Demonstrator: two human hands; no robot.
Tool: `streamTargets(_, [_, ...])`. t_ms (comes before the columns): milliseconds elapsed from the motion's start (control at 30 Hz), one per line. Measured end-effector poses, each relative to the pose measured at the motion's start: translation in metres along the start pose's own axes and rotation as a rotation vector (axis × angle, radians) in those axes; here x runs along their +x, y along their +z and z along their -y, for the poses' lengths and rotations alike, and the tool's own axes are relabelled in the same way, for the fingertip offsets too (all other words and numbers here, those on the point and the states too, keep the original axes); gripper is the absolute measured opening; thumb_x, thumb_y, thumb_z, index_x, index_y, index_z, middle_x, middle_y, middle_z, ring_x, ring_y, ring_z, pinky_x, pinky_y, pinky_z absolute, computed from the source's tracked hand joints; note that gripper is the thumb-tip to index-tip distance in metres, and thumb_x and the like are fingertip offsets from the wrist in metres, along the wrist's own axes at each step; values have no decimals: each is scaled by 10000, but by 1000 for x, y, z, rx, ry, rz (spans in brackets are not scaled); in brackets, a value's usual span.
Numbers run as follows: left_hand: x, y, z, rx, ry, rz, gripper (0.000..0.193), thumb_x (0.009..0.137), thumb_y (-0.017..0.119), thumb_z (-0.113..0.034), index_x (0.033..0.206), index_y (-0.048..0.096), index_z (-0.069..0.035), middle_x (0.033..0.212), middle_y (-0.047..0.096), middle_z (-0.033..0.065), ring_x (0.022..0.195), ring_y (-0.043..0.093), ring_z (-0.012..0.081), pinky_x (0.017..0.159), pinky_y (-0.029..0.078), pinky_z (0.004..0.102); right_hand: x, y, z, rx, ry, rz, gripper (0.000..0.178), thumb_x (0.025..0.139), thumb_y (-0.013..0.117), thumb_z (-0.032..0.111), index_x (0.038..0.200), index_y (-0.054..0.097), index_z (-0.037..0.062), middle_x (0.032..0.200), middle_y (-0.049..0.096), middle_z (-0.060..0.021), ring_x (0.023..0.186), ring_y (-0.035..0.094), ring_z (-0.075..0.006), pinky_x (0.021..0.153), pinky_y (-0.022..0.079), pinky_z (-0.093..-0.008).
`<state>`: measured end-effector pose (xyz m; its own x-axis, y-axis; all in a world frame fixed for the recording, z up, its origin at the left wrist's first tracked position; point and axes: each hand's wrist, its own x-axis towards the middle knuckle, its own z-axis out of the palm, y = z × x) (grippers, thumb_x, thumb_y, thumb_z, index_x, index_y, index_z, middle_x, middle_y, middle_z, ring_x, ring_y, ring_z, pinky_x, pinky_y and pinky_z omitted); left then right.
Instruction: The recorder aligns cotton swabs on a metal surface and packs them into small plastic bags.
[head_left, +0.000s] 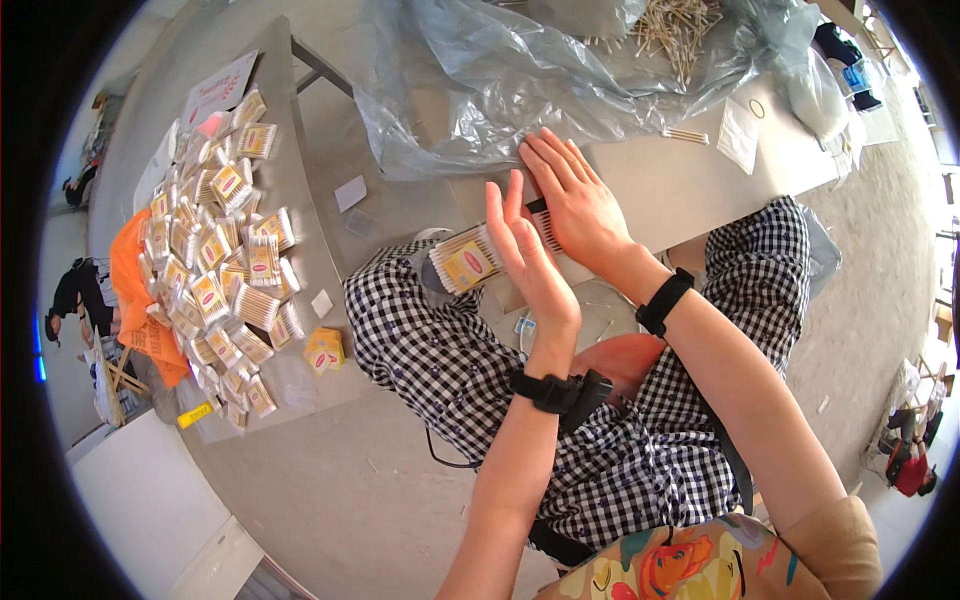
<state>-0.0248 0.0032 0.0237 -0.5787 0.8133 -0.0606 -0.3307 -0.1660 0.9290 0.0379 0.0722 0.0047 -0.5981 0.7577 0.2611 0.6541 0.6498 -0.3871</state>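
Observation:
A clear pack of cotton swabs with a yellow label (467, 260) lies at the near table edge, against the outer side of my left hand (535, 265). That hand is on edge, its fingers stretched out; it hides part of the pack. My right hand (580, 205) rests flat, fingers straight, just to the right. In the gap between both hands, a row of thin sticks with a dark strip (545, 228) shows; whether it belongs to the same pack, I cannot tell. Neither hand's fingers are wrapped round anything.
Many packed swabs (215, 255) are heaped on the left table beside an orange bag (135, 290) and yellow cards (324, 350). Ahead, a clear plastic sheet (460, 90) bears loose swabs (675, 30). A few swabs (685, 136) and a small bag (738, 135) lie to the right.

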Motion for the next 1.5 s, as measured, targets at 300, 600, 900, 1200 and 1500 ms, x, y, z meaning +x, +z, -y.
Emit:
streamTargets(300, [42, -101, -24, 1186, 292, -318, 307, 973, 453, -50, 1271, 490, 11, 1305, 526, 206, 1192, 525, 322, 1021, 393, 384, 8, 3, 5, -34, 3, 7, 561, 869, 438, 24, 1423, 356, 4, 1502, 332, -159, 1436, 247, -283, 1191, 218, -396])
streamTargets(600, [51, -85, -11, 1026, -255, -272, 621, 1024, 395, -438, 702, 593, 56, 624, 592, 183, 551, 547, 320, 577, 438, 408, 15, 10, 16, -21, 18, 34, 555, 893, 448, 52, 1434, 338, 3, 1532, 273, -160, 1454, 198, -281, 1193, 213, -393])
streamTargets(900, [47, -73, -19, 995, -143, -282, 588, 1034, 396, -388, 685, 592, 42, 585, 569, 173, 505, 543, 281, 530, 417, 392, 24, 21, 40, 40, 17, 40, 562, 893, 440, 50, 1438, 321, -16, 1526, 284, -157, 1453, 199, -277, 1196, 205, -390])
streamTargets(1200, [49, -70, -19, 1211, 25, -286, 519, 1024, 400, -373, 750, 609, 15, 616, 609, 154, 568, 594, 338, 530, 442, 437, 27, 35, 71, 818, 101, -195, 512, 889, 533, 8, 1385, 406, 14, 1439, 410, -194, 1384, 334, -353, 1125, 319, -418])
streamTargets(1500, [39, -86, -17, 1050, 308, -208, 326, 1022, 441, -211, 1152, 568, 60, 1136, 606, 218, 1066, 555, 356, 927, 419, 430, -53, -53, -70, 999, 570, -264, 382, 1004, 465, 123, 1374, 451, 30, 1369, 510, -121, 1298, 447, -219, 1094, 317, -328])
